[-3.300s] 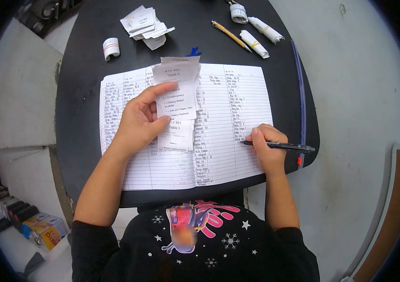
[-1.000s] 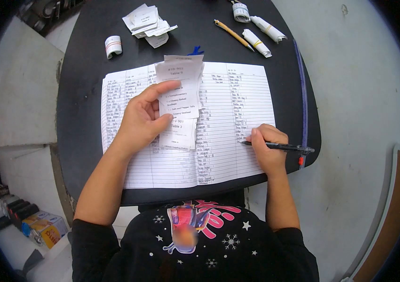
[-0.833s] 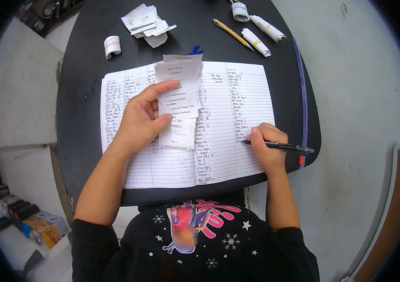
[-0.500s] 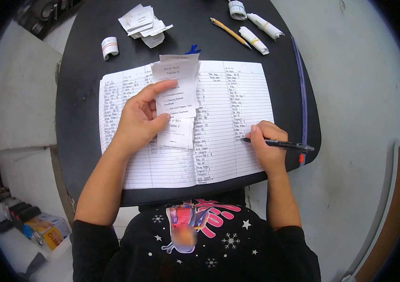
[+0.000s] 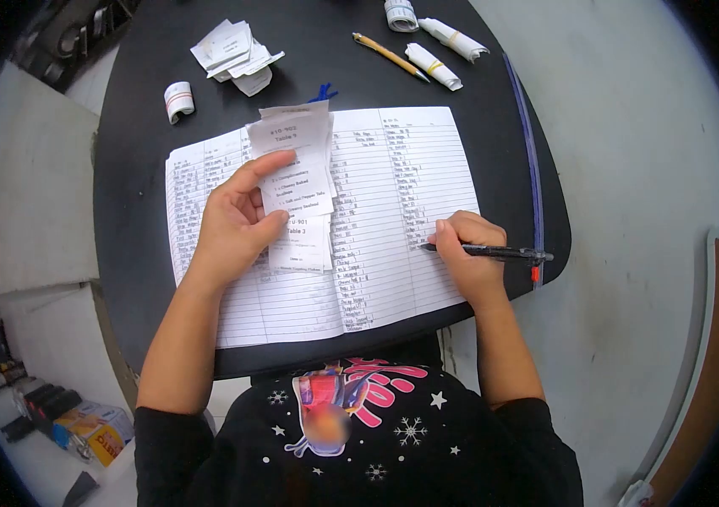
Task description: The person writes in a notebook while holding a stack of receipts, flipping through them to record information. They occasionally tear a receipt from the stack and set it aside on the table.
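Note:
An open lined notebook [image 5: 376, 296] lies in front of me, with handwritten columns on both pages. My left hand [image 5: 237, 224] pinches a small stack of printed receipts [image 5: 298, 190] between thumb and fingers, over the middle of the notebook. "Table 9" and "Table 3" can be read on the slips. My right hand [image 5: 473, 253] grips a black pen [image 5: 511, 253], its tip at the lower end of the handwritten column on the right page. Part of the left page is hidden behind the receipts and my left hand.
On the black table [image 5: 135, 194], a pile of loose receipts [image 5: 237, 52] and a rolled paper [image 5: 179, 101] lie at the back left. A wooden pen [image 5: 390, 57] and banded paper rolls [image 5: 434, 66] are at the back right. A purple zipper strip [image 5: 527, 152] runs along the right edge.
The whole view has shifted slightly, with the table and notebook appearing further left. Both hands keep their grips, and the pen tip stays near the same lines of writing.

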